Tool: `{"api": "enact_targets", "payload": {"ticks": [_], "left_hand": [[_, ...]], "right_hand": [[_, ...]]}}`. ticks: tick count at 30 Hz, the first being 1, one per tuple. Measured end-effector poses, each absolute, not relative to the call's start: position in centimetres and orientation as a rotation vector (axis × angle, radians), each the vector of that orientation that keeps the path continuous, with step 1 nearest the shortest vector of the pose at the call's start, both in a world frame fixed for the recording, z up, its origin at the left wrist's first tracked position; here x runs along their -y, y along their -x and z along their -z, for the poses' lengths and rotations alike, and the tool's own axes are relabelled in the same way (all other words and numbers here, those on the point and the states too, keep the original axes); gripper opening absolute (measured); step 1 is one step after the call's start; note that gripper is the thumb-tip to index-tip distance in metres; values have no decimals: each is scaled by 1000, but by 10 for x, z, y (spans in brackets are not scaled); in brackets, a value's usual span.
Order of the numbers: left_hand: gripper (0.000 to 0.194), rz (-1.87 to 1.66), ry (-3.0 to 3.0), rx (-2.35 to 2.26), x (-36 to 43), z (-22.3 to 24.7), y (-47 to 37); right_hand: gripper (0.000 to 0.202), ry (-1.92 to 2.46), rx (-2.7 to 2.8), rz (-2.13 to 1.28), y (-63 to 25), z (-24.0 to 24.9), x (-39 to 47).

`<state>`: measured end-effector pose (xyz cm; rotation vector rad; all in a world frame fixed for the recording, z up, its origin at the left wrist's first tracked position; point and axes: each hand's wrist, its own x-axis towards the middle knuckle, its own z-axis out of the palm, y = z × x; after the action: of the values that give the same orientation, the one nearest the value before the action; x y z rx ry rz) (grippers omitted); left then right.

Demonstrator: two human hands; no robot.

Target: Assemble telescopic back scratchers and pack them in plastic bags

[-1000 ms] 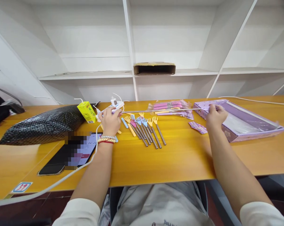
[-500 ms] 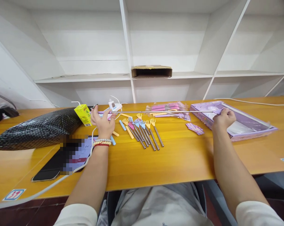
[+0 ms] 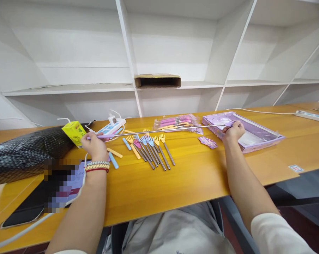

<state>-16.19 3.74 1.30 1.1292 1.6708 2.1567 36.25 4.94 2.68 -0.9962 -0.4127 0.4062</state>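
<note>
A telescopic back scratcher [image 3: 170,130] with a purple handle is pulled out long and spans the space above the table. My left hand [image 3: 96,146] is closed around its handle. At the other end my right hand [image 3: 235,132] grips the purple head, largely hidden by the fingers. Below the rod lies a pile of metal rods with claw heads [image 3: 150,141] in yellow, pink and blue. Loose handles lie beside it, among them a blue handle [image 3: 113,160] and a yellow handle [image 3: 135,152].
Behind the pile lie plastic-bagged back scratchers [image 3: 175,121]. Small purple cards [image 3: 207,142] sit near an open purple box [image 3: 265,144]. At left are a yellow drink carton [image 3: 76,134], a black wrapped parcel [image 3: 29,151], a phone [image 3: 24,204] and a power strip [image 3: 113,127]. Shelves [image 3: 170,38] rise behind.
The view has turned to the right. The rod now slants, with the left-hand end lower than the right; both hands keep their hold and the rod stays extended.
</note>
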Motion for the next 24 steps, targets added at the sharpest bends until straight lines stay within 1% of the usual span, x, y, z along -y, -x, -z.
{"api": "enact_targets", "payload": {"ticks": [2,4,7,12,17,22,24], "left_hand": [[22,-2196,-854,-1596,-37,-18,155],[17,-2187,-805,-1526,-34,-23,149],[15,-2200,-730,-1474,-29,-29,142],[14,-2210,-652,-1416,-27,-28,144],[18,-2263,-648,-1415,-30,-23,148],[7,-2239,-620,-1398,-30,-24,143],[8,-2235,-604,-1416,-29,-26,142]], "right_hand": [[28,968,399,-494,-364,-27,-48],[35,942,393,-584,-365,-28,-47],[44,914,401,-692,-367,-28,-46],[52,771,409,-891,-368,-26,-43],[45,628,294,-936,-371,-25,-40],[28,602,206,-964,-373,-25,-41],[24,660,186,-936,-374,-24,-44]]}}
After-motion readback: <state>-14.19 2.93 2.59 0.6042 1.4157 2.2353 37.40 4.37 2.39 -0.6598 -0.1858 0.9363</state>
